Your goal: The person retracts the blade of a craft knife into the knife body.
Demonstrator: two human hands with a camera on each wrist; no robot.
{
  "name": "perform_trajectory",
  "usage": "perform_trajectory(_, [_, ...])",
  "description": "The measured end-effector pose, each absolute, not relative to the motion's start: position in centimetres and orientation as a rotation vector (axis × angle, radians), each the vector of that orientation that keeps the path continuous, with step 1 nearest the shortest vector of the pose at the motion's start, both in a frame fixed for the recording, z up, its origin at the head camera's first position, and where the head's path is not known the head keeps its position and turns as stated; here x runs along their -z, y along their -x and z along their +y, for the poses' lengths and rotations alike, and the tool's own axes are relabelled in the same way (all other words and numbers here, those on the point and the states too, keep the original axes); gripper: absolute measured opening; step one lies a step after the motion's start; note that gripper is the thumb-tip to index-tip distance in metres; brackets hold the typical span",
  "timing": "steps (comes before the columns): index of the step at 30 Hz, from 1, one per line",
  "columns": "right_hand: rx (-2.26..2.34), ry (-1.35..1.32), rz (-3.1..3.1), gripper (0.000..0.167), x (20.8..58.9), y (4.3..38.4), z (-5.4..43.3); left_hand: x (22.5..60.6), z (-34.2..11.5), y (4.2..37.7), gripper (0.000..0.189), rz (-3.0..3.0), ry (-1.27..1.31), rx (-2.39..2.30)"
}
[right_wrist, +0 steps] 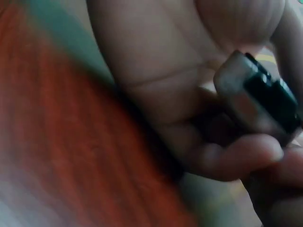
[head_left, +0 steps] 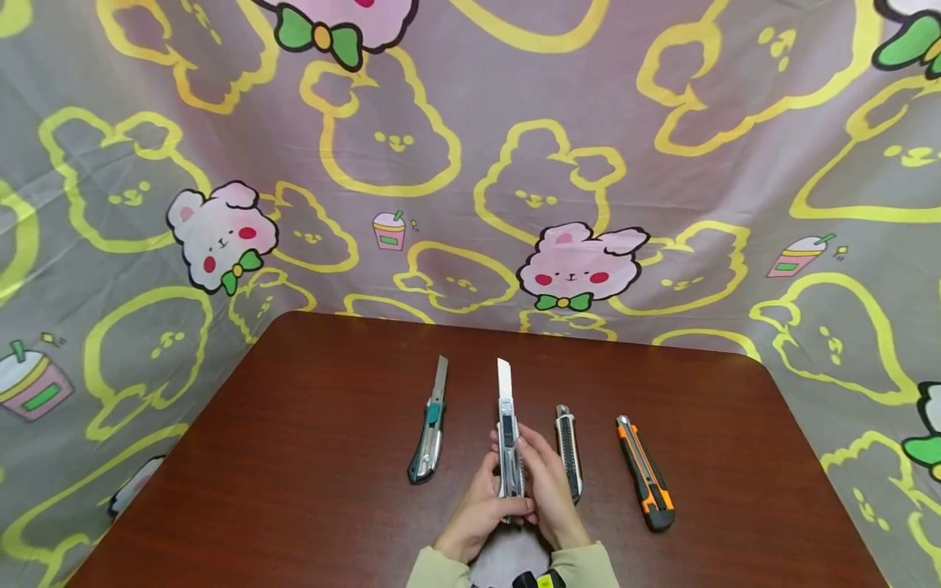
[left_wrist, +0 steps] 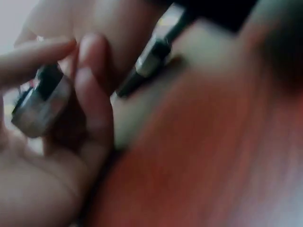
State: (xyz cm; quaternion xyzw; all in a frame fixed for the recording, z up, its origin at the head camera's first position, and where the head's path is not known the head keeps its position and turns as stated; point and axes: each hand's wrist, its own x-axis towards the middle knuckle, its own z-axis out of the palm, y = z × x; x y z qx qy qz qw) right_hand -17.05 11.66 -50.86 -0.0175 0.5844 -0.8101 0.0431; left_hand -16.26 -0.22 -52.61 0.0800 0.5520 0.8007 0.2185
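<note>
Between my two hands is a silver utility knife [head_left: 507, 429], its blade [head_left: 504, 378] extended and pointing to the back of the table. My left hand [head_left: 476, 510] grips its lower body from the left, with the thumb across the near end. From the other side my right hand [head_left: 553, 494] holds the same knife, fingers curled about the handle and thumb along its side. The left wrist view gives the knife's butt end [left_wrist: 40, 111], blurred, among the fingers. Its silver and dark end [right_wrist: 236, 85] also shows in the right wrist view, partly hidden by fingers.
Left of my hands lies a teal and silver utility knife [head_left: 428, 441] with its blade out. A white and black one [head_left: 568, 445] lies close to my right hand, and an orange and black one [head_left: 644, 474] farther right. Patterned cloth [head_left: 456, 220] hangs behind the brown table [head_left: 309, 441].
</note>
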Motion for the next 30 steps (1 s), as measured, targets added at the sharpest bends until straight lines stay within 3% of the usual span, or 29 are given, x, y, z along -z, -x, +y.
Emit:
perform_trajectory(3, [2.417,-0.018,1.851,0.050,51.2,17.0,11.2,53.4,-0.6,16.5,0.066,1.471,-0.258,-2.220])
perform_trajectory(8, [2.370,-0.083,1.874,0.044,51.6,17.1,11.0,53.8,-1.1,16.3,0.047,1.479,-0.307,-2.171])
perform_trajectory(13, [2.336,-0.023,1.760,0.055,51.9,17.4,11.1,53.9,-1.0,16.1,0.032,1.525,-0.268,-2.191])
perform_trajectory(18, [2.256,-0.022,1.740,0.070,52.2,17.5,11.1,53.9,-1.0,16.1,0.032,1.539,-0.248,-2.205])
perform_trajectory(22, [2.246,-0.095,1.745,0.073,52.2,17.7,10.9,53.9,-1.1,16.1,0.034,1.523,-0.257,-2.184])
perform_trajectory(30, [2.220,-0.317,1.893,0.074,51.8,17.9,10.1,53.7,-0.3,16.1,0.021,1.655,-0.144,-2.156])
